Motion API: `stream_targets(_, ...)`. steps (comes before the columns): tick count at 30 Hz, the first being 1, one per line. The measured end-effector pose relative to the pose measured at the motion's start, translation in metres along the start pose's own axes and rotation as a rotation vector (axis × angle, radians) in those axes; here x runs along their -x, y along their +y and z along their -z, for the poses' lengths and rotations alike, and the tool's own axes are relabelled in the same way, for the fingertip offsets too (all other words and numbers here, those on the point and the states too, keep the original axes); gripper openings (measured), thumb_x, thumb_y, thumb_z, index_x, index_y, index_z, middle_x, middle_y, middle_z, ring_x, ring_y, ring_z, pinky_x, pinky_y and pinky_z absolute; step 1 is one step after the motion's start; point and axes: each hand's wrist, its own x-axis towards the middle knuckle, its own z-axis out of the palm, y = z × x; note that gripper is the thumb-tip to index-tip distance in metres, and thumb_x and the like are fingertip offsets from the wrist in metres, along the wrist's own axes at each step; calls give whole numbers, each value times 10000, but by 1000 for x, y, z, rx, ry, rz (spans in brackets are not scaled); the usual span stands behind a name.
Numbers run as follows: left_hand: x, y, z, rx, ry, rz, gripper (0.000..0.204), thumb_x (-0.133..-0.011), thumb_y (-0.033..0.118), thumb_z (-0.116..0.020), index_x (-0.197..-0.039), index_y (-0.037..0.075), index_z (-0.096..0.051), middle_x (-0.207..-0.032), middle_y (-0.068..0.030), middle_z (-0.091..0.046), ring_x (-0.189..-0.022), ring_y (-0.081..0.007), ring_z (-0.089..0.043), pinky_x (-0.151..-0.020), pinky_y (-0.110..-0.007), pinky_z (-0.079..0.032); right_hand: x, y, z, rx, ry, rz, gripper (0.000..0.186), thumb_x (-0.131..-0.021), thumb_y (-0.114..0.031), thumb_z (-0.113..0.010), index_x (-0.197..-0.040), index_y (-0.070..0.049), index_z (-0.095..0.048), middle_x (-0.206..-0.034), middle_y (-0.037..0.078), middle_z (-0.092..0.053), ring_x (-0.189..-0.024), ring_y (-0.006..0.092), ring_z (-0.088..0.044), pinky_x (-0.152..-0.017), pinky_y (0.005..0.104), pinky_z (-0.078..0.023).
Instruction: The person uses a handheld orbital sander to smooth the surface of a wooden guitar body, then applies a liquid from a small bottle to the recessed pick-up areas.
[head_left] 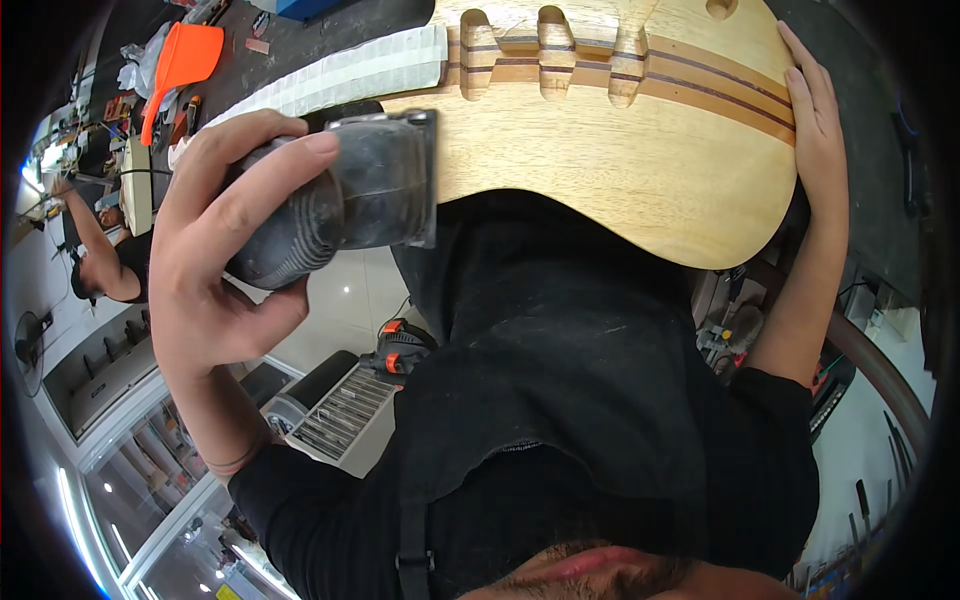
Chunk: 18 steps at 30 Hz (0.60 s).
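Note:
My left hand is wrapped round a dark palm sander, tilted with its square base beside the lower left edge of a pale wooden guitar body. Whether the pad touches the wood is hard to tell. Darker stripes and several routed cavities cross the body, and the neck at its left is covered in pale masking tape. My right hand grips the body's right edge, fingers along the side and thumb hidden. A black apron hangs below the body.
An orange scoop-like object and small tools lie on the dark bench at upper left. A co-worker in black is at far left. Behind me are an orange-and-black device, a slatted unit and glass-fronted cabinets.

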Motion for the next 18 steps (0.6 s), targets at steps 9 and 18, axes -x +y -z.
stream_targets(9, -10, 4, -2, -45, 39, -22, 825, -545, 94, -768, -1366, 103, -848, -1325, -201, -764, -1144, -406, -737, -1041, -460, -574, 1, -4, 2, 2, -26, -85, 522, -1258, -393, -440, -1709, -217, -637, -1631, 134, -645, -1516, 266, -612, -1316, 396, -411)
stream_targets(18, -16, 7, -7, -94, -75, -87, 821, -636, 196, -924, -1434, 67, -784, -1366, -249, -749, -1183, -411, -726, -1021, -511, -562, -1, -1, 0, 7, -5, -12, 496, -1269, -353, -463, -1667, -135, -663, -1534, 119, -710, -1432, 231, -661, -1260, 364, -459)
